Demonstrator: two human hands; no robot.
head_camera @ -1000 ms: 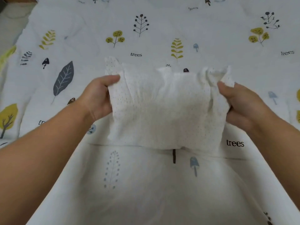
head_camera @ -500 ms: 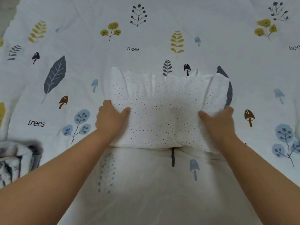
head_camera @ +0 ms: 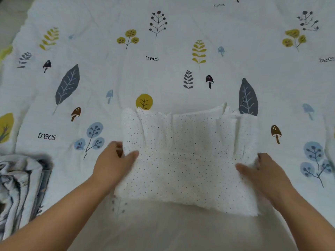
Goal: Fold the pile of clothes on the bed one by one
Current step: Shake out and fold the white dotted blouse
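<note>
I am looking down at a folded white dotted garment (head_camera: 188, 160) lying in the lower centre of the frame on a bedspread (head_camera: 163, 69) printed with leaves, mushrooms and the word "trees". The garment is sitting as a thick rectangle, with several soft vertical creases running along its upper half.

My left hand (head_camera: 114, 163) is gripping the garment's left edge at centre-left of the frame: the thumb is lying on top of the cloth and the fingers are curling around the side, so the hand is pinching that edge. My right hand (head_camera: 262, 171) is doing the same at centre-right, thumb pressing flat on the top layer and fingers wrapping the right edge, partly hidden by the fabric. Both forearms are reaching in from the bottom corners.

I cannot tell whether the garment is resting fully on the bedspread or being held slightly above it; its lower edge is overlapping a plainer, shaded stretch of bedding at the bottom of the frame.

At the lower left edge, a grey-and-white striped bundle of cloth (head_camera: 20, 189) is sitting crumpled, well apart from the garment.
</note>
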